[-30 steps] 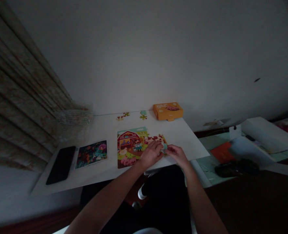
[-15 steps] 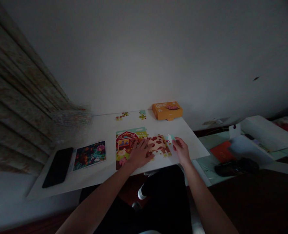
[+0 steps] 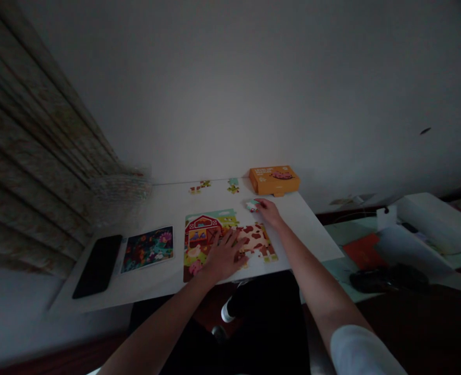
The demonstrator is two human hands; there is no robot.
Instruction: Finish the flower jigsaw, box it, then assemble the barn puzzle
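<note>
A partly joined farm jigsaw puzzle (image 3: 202, 234) with a red barn and a brown-spotted cow lies on the white table. My left hand (image 3: 224, 255) rests flat across its middle with fingers spread, covering part of the barn and cow. Above the cow's upper edge, my right hand (image 3: 268, 211) pinches a pale green and white puzzle piece (image 3: 251, 206). That piece is apart from the joined puzzle. Loose puzzle pieces (image 3: 233, 185) lie near the wall, and another small cluster of pieces (image 3: 200, 187) sits to their left.
An orange puzzle box (image 3: 275, 180) stands at the table's back right. A dark picture card (image 3: 147, 249) and a black phone-like slab (image 3: 97, 266) lie at left, with clear plastic wrap (image 3: 121, 187) behind. A glass-topped side table (image 3: 334, 234) holds papers and boxes.
My right hand has carried the pale puzzle piece up and left, from the cow's right side to above it. My left hand stays flat on the puzzle. The view has shifted slightly.
</note>
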